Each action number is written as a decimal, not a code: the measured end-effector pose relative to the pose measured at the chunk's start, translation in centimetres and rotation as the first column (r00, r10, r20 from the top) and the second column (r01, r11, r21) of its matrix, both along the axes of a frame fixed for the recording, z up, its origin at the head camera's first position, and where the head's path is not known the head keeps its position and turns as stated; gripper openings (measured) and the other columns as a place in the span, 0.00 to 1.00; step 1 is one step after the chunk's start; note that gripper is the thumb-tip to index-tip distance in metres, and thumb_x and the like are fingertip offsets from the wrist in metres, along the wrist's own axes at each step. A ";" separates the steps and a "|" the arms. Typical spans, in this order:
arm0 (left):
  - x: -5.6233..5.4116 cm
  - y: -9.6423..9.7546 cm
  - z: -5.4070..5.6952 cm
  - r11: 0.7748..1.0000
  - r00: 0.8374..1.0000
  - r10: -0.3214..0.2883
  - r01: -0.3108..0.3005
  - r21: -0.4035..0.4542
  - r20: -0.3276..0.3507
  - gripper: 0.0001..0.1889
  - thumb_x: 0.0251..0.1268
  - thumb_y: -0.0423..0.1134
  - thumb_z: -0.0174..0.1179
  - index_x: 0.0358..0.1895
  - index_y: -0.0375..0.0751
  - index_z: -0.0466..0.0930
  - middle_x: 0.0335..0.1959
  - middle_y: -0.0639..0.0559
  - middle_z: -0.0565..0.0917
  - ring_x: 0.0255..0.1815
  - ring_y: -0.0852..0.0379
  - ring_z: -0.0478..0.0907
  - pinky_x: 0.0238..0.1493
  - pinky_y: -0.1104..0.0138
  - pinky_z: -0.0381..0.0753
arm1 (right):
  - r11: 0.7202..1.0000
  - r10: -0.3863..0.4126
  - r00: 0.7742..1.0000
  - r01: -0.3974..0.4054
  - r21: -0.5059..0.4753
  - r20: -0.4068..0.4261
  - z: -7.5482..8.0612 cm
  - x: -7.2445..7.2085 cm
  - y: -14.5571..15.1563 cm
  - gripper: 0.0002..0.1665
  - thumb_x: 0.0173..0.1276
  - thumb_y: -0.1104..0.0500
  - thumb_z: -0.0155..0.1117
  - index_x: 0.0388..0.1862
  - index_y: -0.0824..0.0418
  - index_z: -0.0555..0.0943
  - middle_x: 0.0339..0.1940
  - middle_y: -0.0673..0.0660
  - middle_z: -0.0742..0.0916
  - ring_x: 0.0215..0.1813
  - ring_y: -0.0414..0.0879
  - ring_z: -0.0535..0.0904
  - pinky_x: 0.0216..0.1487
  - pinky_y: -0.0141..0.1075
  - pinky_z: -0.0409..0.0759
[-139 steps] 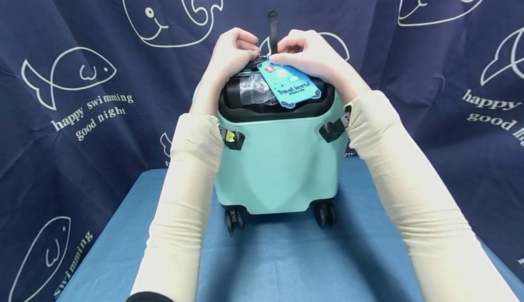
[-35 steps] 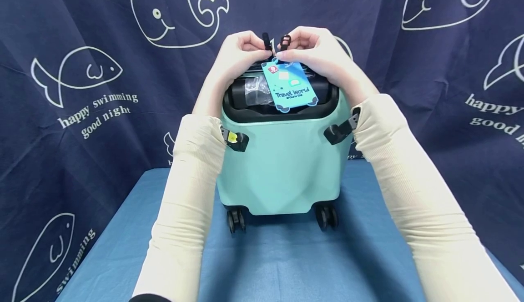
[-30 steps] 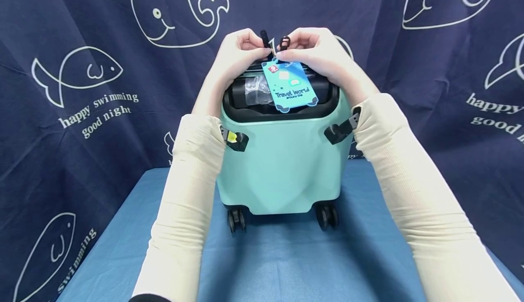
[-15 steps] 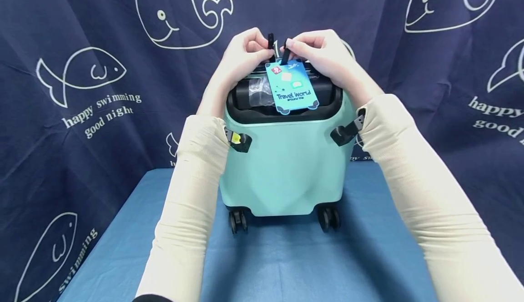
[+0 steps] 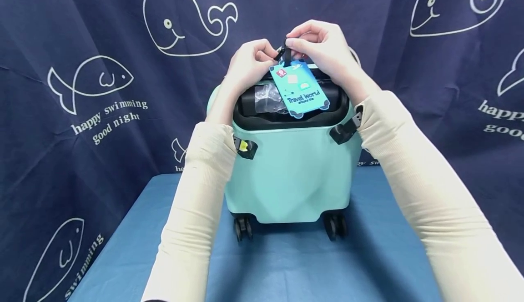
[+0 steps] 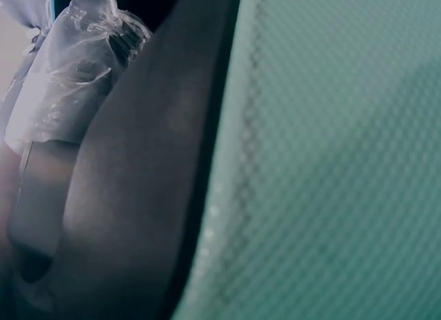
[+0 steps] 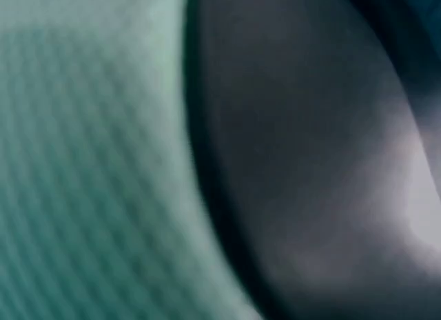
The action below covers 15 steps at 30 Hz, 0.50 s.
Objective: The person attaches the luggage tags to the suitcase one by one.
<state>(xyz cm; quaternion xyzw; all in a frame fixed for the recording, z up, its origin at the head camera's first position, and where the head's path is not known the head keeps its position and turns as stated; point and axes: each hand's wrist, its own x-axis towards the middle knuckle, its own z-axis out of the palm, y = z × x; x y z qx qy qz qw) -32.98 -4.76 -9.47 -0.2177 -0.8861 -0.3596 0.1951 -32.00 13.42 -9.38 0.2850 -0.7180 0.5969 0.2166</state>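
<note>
one mint suitcase (image 5: 290, 174), one blue luggage tag (image 5: 300, 90), one black strap (image 5: 288, 55) as far as i can tell, part covered. one left grip (image 5: 251, 64), one right grip (image 5: 326, 47). two cream sleeves (image 5: 196, 202), two black wrist devices (image 5: 344, 132). two wheel sets (image 5: 243, 229) visible. one clear plastic wrap (image 5: 267, 98). one tabletop (image 5: 282, 270), one navy backdrop (image 5: 266, 2). two whale outlines (image 5: 184, 24) and two fish outlines (image 5: 92, 78) with an eye showing.

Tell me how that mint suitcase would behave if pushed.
The suitcase would probably roll readily, since wheels show beneath it. It looks stiff, with no sagging visible. A push high up might tip it, as it stands upright and tall above them.
</note>
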 end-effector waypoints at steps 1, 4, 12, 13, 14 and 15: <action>0.0 0.0 0.0 1.000 1.000 0.002 -0.002 -0.008 -0.001 0.03 0.59 0.38 0.59 0.34 0.51 0.79 0.36 0.54 0.87 0.40 0.68 0.78 0.46 0.72 0.69 | 1.000 0.001 1.000 -0.001 -0.005 0.001 -0.1 0.0 0.0 0.04 0.59 0.62 0.68 0.34 0.58 0.83 0.21 0.49 0.85 0.26 0.41 0.78 0.32 0.28 0.75; 0.2 0.1 0.1 1.000 1.000 0.013 -0.014 -0.025 -0.009 0.06 0.60 0.37 0.57 0.39 0.49 0.81 0.37 0.54 0.87 0.39 0.68 0.78 0.46 0.73 0.69 | 1.000 -0.012 1.000 0.012 -0.004 0.007 -0.1 0.1 0.1 0.05 0.59 0.61 0.68 0.35 0.58 0.84 0.22 0.48 0.85 0.26 0.41 0.77 0.32 0.29 0.74; 0.2 0.1 0.3 0.999 1.000 0.023 -0.023 -0.024 -0.008 0.08 0.61 0.40 0.59 0.42 0.50 0.83 0.36 0.56 0.86 0.40 0.68 0.77 0.48 0.73 0.68 | 1.000 -0.003 0.999 0.003 0.002 0.048 0.0 0.1 0.1 0.06 0.59 0.60 0.69 0.36 0.58 0.84 0.21 0.48 0.84 0.26 0.41 0.75 0.32 0.29 0.72; 0.2 0.1 0.2 1.000 1.000 0.022 -0.022 -0.020 -0.003 0.08 0.61 0.41 0.60 0.42 0.50 0.84 0.35 0.57 0.86 0.39 0.68 0.77 0.48 0.74 0.68 | 1.000 -0.004 0.999 0.004 0.008 0.052 -0.1 0.1 0.1 0.06 0.59 0.60 0.69 0.36 0.58 0.84 0.21 0.48 0.84 0.26 0.41 0.75 0.32 0.29 0.71; 0.2 0.1 0.1 1.000 1.000 0.022 -0.022 -0.016 0.003 0.08 0.61 0.41 0.60 0.42 0.50 0.84 0.35 0.57 0.86 0.39 0.68 0.77 0.47 0.74 0.67 | 1.000 -0.008 0.998 0.007 0.014 0.056 -0.2 0.1 0.1 0.06 0.59 0.60 0.69 0.36 0.58 0.84 0.21 0.48 0.84 0.26 0.41 0.75 0.32 0.29 0.71; 0.1 0.1 -0.1 1.000 1.000 0.020 -0.020 -0.012 0.010 0.08 0.61 0.41 0.60 0.42 0.50 0.84 0.35 0.57 0.86 0.39 0.68 0.77 0.47 0.74 0.67 | 1.000 -0.012 0.998 0.011 0.018 0.060 -0.4 0.1 0.1 0.06 0.59 0.60 0.69 0.36 0.58 0.84 0.21 0.48 0.84 0.26 0.41 0.76 0.32 0.29 0.71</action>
